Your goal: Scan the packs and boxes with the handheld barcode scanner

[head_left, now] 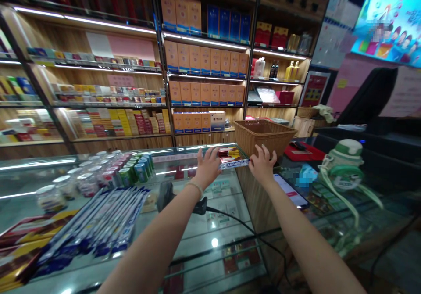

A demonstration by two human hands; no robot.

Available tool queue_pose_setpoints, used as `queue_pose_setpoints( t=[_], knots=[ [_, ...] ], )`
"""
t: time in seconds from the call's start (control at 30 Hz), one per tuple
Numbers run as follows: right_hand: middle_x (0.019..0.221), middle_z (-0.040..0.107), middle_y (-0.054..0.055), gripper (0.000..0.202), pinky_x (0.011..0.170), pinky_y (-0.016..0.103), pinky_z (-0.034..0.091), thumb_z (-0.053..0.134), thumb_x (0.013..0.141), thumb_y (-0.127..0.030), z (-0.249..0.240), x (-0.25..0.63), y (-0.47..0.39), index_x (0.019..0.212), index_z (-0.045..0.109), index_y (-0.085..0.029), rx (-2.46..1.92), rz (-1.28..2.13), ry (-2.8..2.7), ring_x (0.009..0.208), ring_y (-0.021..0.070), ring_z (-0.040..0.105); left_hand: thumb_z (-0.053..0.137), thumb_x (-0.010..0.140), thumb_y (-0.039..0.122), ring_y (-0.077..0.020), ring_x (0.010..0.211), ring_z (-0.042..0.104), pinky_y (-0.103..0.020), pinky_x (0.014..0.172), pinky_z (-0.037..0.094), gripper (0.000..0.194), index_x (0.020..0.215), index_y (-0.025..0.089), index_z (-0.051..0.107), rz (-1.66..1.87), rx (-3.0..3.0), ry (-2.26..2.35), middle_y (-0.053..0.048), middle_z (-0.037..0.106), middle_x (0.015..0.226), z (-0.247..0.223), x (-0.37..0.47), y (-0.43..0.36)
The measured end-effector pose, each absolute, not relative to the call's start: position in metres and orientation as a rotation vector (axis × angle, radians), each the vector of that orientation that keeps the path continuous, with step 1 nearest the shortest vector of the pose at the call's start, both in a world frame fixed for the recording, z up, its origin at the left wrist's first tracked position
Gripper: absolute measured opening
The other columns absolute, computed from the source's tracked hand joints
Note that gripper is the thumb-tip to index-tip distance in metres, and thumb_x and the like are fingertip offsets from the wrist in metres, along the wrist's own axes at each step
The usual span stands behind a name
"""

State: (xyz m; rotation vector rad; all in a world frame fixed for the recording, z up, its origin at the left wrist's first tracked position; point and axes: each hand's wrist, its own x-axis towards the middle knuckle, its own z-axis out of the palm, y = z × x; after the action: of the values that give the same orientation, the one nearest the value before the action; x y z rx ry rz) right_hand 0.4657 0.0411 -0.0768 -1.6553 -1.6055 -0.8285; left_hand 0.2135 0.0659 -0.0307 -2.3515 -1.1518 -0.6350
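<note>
A long, slim blue-and-silver wrapped packet (234,164) stretches level between my two hands, over the far part of the glass counter (184,180). My left hand (208,164) grips its left end, and the fingers of my right hand (262,162) are closed on its right end. Just beyond the hands stands a brown wicker basket (251,141). Red and yellow packets (229,153) lie behind the held one. Under my left forearm is a dark handheld scanner (165,195), its cable running right. A row of similar slim packets (108,219) is spread on the left.
Jars (51,197) and small cans (141,171) stand in rows at left, with brown-and-yellow packs (29,254) nearer. At right are a phone (291,191), a green-and-white bottle (345,164) with a strap and a dark monitor (368,94). Stocked shelves (207,77) line the back.
</note>
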Motion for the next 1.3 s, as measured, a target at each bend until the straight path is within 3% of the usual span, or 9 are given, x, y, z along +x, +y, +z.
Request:
queue_pose_setpoints(
  t=[0.27,0.87,1.1,1.3],
  knots=[
    [0.153,0.052,0.013,0.014,0.118,0.072,0.013,0.058,0.088,-0.020,-0.091,0.468,0.046,0.088,0.073,-0.022,-1.710,-0.791,-1.661,0.148,0.0332,0.031,0.075,0.077,0.021,-0.0364,0.150,0.034,-0.071,0.124,0.009,0.036,0.112,0.029,0.075,-0.564,-2.403,-1.176,-0.009,0.048,0.159,-0.049,0.219,0.078],
    [0.155,0.053,0.012,0.023,0.121,0.069,0.013,0.054,0.089,-0.014,-0.093,0.459,0.040,0.090,0.075,-0.022,-1.723,-0.723,-1.775,0.149,0.0323,0.033,0.065,0.083,0.024,-0.0392,0.153,0.030,-0.075,0.122,0.008,0.029,0.108,0.029,0.078,-0.531,-2.462,-1.278,-0.010,0.043,0.162,-0.063,0.217,0.082],
    [0.164,0.039,0.014,0.034,0.122,0.068,0.009,0.057,0.091,-0.021,-0.089,0.450,0.029,0.122,0.070,-0.024,-1.655,-0.768,-1.816,0.154,0.0320,0.027,0.071,0.083,0.030,-0.0384,0.155,0.027,-0.072,0.123,0.011,0.056,0.138,0.028,0.062,-0.506,-2.463,-1.253,-0.014,0.040,0.164,-0.059,0.217,0.071],
    [0.164,0.041,0.010,0.017,0.123,0.068,0.004,0.061,0.094,-0.033,-0.089,0.447,0.022,0.100,0.075,-0.025,-1.519,-0.732,-1.960,0.155,0.0314,0.026,0.074,0.082,0.036,-0.0399,0.154,0.028,-0.071,0.123,0.013,0.043,0.124,0.029,0.070,-0.501,-2.464,-1.234,-0.013,0.042,0.163,-0.060,0.220,0.060]
  ],
)
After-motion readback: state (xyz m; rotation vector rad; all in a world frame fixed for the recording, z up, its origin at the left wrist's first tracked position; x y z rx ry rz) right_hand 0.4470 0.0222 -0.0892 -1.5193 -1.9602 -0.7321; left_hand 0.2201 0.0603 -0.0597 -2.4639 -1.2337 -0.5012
